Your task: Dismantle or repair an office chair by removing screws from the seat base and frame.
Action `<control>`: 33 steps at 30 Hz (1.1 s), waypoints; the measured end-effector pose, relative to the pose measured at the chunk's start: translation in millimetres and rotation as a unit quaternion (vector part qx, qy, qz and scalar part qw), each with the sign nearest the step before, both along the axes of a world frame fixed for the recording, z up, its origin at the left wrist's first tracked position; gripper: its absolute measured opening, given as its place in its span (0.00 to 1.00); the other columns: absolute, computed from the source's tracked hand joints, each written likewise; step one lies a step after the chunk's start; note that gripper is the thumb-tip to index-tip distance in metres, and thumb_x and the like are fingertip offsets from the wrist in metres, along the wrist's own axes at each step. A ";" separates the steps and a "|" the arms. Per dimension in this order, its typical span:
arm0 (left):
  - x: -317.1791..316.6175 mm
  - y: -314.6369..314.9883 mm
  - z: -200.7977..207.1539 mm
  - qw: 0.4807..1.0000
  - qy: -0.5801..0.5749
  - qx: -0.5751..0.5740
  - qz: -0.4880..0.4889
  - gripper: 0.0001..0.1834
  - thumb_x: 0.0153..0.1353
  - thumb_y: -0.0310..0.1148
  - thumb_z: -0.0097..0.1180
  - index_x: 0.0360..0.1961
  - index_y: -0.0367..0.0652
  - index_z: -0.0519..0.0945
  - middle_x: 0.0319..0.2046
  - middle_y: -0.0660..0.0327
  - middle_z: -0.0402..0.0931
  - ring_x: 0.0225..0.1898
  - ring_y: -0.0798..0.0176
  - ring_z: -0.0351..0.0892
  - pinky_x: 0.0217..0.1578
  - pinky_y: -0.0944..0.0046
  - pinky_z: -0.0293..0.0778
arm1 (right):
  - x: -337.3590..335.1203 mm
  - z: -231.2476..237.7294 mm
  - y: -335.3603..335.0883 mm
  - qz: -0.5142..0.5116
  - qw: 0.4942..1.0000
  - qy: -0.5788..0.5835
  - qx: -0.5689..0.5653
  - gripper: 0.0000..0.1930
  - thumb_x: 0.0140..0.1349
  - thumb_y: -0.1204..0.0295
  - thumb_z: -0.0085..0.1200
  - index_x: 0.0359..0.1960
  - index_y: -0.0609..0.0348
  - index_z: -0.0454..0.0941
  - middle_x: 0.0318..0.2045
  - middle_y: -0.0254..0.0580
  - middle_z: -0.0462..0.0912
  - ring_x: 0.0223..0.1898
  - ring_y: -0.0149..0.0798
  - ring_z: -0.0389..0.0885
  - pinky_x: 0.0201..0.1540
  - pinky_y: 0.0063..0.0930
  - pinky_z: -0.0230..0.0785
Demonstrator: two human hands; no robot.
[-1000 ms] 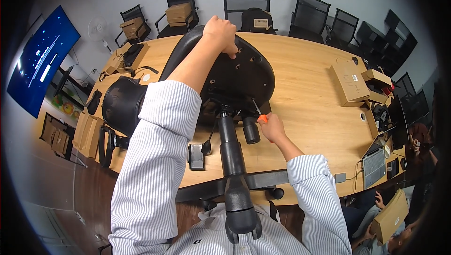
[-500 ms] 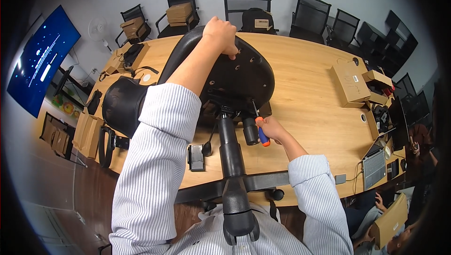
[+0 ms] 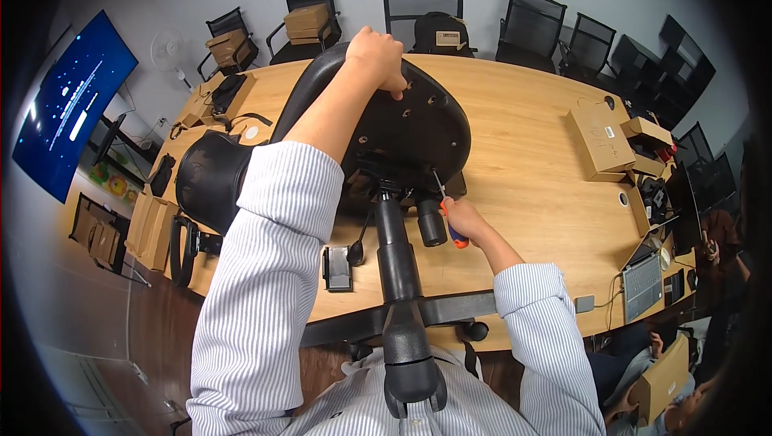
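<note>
A black office chair seat [image 3: 418, 126] stands tilted on the table, its underside with several screw holes facing me. My left hand [image 3: 376, 60] grips the seat's upper edge, fingers curled over it. In my right hand [image 3: 468, 221] is a screwdriver [image 3: 457, 238] with an orange and dark blue handle. Its shaft reaches up to the mounting plate under the seat; the tip's exact contact is hard to make out. The chair's gas lift column [image 3: 394, 247] runs down toward me to the wheeled base [image 3: 406, 339]. A black knob [image 3: 431, 225] sticks out beside the column.
A black padded part [image 3: 211, 177] and an armrest [image 3: 183, 251] lie left. A small dark box-shaped item [image 3: 338, 269] sits near the table's front edge. Cardboard boxes [image 3: 599, 147] and a laptop [image 3: 642, 287] are at the right, where another person holds a brown box [image 3: 663, 376].
My right hand has turned the screwdriver's handle slightly, and its lower end has shifted a little to the right. The left hand and the chair are nearly unchanged.
</note>
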State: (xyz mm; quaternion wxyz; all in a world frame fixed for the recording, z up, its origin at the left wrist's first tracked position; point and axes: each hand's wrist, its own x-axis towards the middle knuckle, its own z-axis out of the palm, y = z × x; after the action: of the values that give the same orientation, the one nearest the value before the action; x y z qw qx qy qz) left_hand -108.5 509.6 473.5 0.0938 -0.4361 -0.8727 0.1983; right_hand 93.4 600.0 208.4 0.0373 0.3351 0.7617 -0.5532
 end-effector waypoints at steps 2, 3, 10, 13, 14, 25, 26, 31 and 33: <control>-1.3 -4.2 0.5 1.000 0.000 -0.002 0.005 0.29 0.38 0.55 0.69 0.38 0.46 0.84 0.38 0.60 0.83 0.45 0.60 0.80 0.50 0.65 0.65 | 0.3 18.2 -4.0 0.032 0.998 -0.029 0.040 0.24 0.65 0.54 0.48 0.27 0.70 0.73 0.25 0.54 0.77 0.32 0.48 0.79 0.36 0.40 0.70; -2.1 -5.5 0.3 1.000 0.000 -0.003 0.006 0.29 0.38 0.55 0.69 0.38 0.46 0.84 0.38 0.60 0.83 0.45 0.60 0.80 0.50 0.65 0.65 | 0.4 24.4 -4.9 0.060 0.993 -0.059 0.082 0.26 0.64 0.53 0.50 0.33 0.74 0.74 0.31 0.61 0.80 0.40 0.54 0.80 0.41 0.40 0.70; -1.6 -1.3 -1.2 1.000 -0.002 0.006 -0.005 0.29 0.38 0.55 0.69 0.37 0.46 0.85 0.37 0.60 0.83 0.44 0.61 0.80 0.50 0.65 0.65 | 2.2 -6.0 4.7 0.032 0.974 0.032 0.224 0.27 0.63 0.55 0.52 0.46 0.74 0.65 0.27 0.57 0.79 0.30 0.51 0.81 0.34 0.40 0.72; -2.6 -4.0 -0.4 1.000 0.004 0.003 -0.002 0.29 0.38 0.55 0.69 0.37 0.46 0.85 0.36 0.61 0.83 0.44 0.61 0.80 0.50 0.65 0.65 | -3.7 9.1 -6.3 -0.031 0.998 0.001 0.052 0.25 0.63 0.58 0.52 0.45 0.74 0.66 0.25 0.54 0.79 0.27 0.44 0.81 0.31 0.37 0.72; -2.4 -3.9 0.3 1.000 0.002 0.001 0.000 0.29 0.37 0.55 0.69 0.37 0.46 0.85 0.36 0.61 0.83 0.44 0.61 0.80 0.50 0.65 0.65 | -5.2 2.5 -2.6 -0.010 1.000 -0.009 -0.024 0.21 0.64 0.59 0.51 0.40 0.71 0.69 0.23 0.48 0.77 0.24 0.39 0.78 0.29 0.34 0.71; -3.4 -3.6 0.2 1.000 -0.004 -0.003 -0.002 0.30 0.38 0.55 0.69 0.39 0.46 0.84 0.37 0.60 0.83 0.44 0.61 0.80 0.50 0.65 0.65 | 2.4 19.9 -8.5 0.021 0.978 0.024 0.204 0.21 0.55 0.69 0.62 0.41 0.69 0.65 0.37 0.64 0.78 0.42 0.58 0.79 0.44 0.41 0.70; -3.6 -3.7 0.5 1.000 -0.003 -0.003 -0.001 0.30 0.38 0.55 0.69 0.38 0.46 0.84 0.37 0.60 0.83 0.44 0.61 0.80 0.50 0.65 0.65 | 2.4 20.0 -8.7 0.010 0.979 0.039 0.202 0.20 0.56 0.68 0.61 0.42 0.69 0.65 0.37 0.63 0.79 0.42 0.58 0.79 0.44 0.41 0.71; -1.5 -0.9 0.5 1.000 -0.005 0.003 -0.003 0.29 0.38 0.55 0.69 0.37 0.46 0.84 0.37 0.60 0.83 0.44 0.61 0.80 0.50 0.65 0.65 | -4.8 -1.1 -1.1 -0.046 0.990 0.066 0.115 0.18 0.60 0.66 0.56 0.42 0.71 0.68 0.35 0.59 0.79 0.40 0.54 0.81 0.43 0.41 0.71; -1.1 -0.6 0.1 1.000 -0.007 0.000 -0.001 0.29 0.37 0.55 0.69 0.37 0.45 0.85 0.37 0.60 0.83 0.44 0.61 0.80 0.50 0.65 0.65 | -5.8 -1.9 8.8 0.016 0.996 0.019 -0.084 0.18 0.62 0.61 0.54 0.39 0.67 0.70 0.32 0.50 0.79 0.30 0.41 0.80 0.37 0.35 0.72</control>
State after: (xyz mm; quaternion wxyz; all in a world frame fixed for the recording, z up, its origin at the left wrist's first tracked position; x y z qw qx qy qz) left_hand -109.7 508.9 473.6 0.0874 -0.4382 -0.8730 0.1954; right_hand 87.7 608.8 206.5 0.0594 0.3083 0.7183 -0.6209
